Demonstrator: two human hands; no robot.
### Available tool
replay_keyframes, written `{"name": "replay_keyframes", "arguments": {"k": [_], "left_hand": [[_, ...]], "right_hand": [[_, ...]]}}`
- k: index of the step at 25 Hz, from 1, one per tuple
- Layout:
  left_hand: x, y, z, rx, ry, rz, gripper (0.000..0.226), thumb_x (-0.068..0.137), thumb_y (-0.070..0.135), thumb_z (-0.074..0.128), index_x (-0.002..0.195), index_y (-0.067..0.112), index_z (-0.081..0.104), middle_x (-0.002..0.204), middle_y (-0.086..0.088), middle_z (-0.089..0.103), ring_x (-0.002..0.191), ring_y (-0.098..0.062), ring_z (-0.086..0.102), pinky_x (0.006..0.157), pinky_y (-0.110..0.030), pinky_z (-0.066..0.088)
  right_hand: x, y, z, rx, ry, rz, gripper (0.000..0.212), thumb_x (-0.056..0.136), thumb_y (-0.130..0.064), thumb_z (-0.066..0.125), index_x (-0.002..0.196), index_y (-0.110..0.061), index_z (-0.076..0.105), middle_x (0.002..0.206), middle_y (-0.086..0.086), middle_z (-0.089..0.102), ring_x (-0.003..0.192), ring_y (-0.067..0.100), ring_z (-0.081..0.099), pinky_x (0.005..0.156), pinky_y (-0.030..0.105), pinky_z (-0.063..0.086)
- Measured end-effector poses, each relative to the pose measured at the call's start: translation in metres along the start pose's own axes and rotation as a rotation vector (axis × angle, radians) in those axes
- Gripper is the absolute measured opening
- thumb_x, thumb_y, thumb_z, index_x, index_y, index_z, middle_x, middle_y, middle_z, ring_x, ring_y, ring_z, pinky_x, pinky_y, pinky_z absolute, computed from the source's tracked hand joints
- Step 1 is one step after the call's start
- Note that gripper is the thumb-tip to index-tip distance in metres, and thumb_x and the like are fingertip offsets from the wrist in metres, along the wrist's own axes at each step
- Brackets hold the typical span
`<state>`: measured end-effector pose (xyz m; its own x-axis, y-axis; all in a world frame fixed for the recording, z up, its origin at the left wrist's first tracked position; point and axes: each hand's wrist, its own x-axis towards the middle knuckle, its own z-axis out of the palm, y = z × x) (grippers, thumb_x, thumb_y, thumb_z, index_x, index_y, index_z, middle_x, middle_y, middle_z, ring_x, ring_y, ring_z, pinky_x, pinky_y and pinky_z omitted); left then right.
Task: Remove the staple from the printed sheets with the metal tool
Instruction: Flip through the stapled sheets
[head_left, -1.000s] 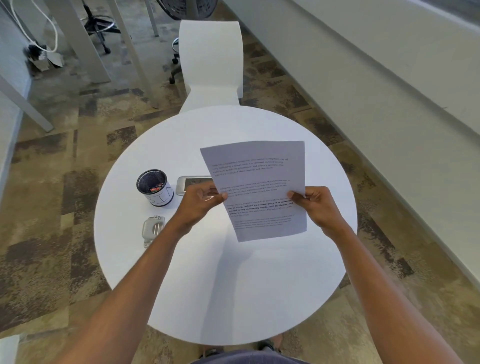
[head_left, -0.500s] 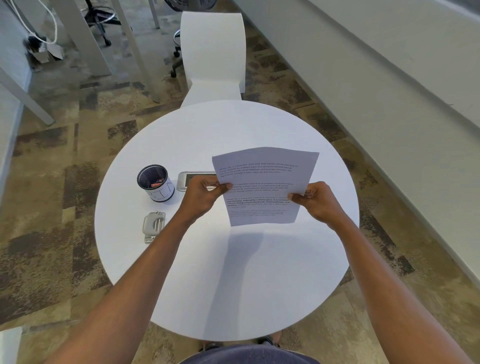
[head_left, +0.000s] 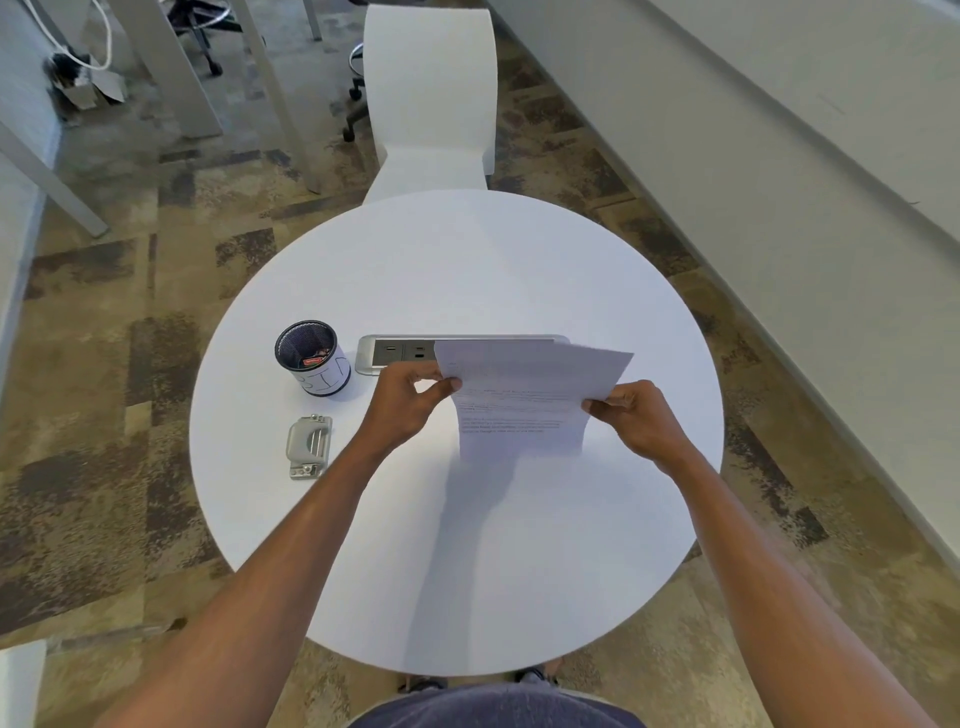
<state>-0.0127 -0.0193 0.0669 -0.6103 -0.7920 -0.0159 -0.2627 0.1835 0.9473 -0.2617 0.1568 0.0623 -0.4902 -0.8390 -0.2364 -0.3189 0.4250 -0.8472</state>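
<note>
The printed sheets (head_left: 524, 400) hang above the middle of the round white table (head_left: 467, 545), tilted so their top edge leans away from me. My left hand (head_left: 408, 402) pinches their left edge near the top corner. My right hand (head_left: 636, 418) pinches the right edge. The staple is too small to make out. A flat silver metal tool (head_left: 307, 446) lies on the table to the left, apart from both hands.
A black mesh cup (head_left: 311, 357) with a white label stands behind the tool. A grey power-socket panel (head_left: 400, 352) is set into the table, partly hidden by the sheets. A white chair (head_left: 428, 98) stands beyond the far edge. A wall runs along the right.
The sheets have tipped back from nearly upright to a flatter tilt and sunk a little. Both hands kept their grip and shifted slightly right.
</note>
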Motion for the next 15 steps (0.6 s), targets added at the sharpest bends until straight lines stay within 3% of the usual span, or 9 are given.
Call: {"name": "replay_keyframes", "arguments": {"k": [9, 12, 15], "left_hand": [[0.005, 0.023, -0.007, -0.082, 0.019, 0.083, 0.02, 0.084, 0.012, 0.07, 0.103, 0.007, 0.074, 0.105, -0.002, 0.074, 0.096, -0.006, 0.069, 0.09, -0.024, 0.053], [0.005, 0.024, -0.007, -0.088, 0.016, 0.102, 0.02, 0.084, 0.014, 0.071, 0.102, 0.008, 0.074, 0.105, -0.003, 0.075, 0.097, -0.011, 0.07, 0.089, -0.027, 0.053], [0.003, 0.017, -0.006, -0.075, -0.04, 0.046, 0.025, 0.081, 0.023, 0.074, 0.105, 0.019, 0.074, 0.107, 0.011, 0.074, 0.102, -0.004, 0.066, 0.092, -0.022, 0.05]], "right_hand": [[-0.006, -0.016, -0.017, 0.139, -0.017, -0.066, 0.022, 0.092, -0.008, 0.066, 0.111, -0.01, 0.076, 0.116, -0.002, 0.074, 0.11, 0.011, 0.068, 0.102, 0.039, 0.052], [-0.006, -0.013, -0.018, 0.154, -0.012, -0.084, 0.021, 0.091, -0.01, 0.066, 0.11, -0.013, 0.077, 0.115, -0.005, 0.074, 0.11, 0.009, 0.068, 0.101, 0.037, 0.052], [-0.005, -0.004, -0.017, 0.161, -0.07, -0.074, 0.024, 0.089, -0.011, 0.07, 0.111, -0.018, 0.076, 0.114, -0.009, 0.075, 0.11, 0.007, 0.068, 0.102, 0.035, 0.049]]}}
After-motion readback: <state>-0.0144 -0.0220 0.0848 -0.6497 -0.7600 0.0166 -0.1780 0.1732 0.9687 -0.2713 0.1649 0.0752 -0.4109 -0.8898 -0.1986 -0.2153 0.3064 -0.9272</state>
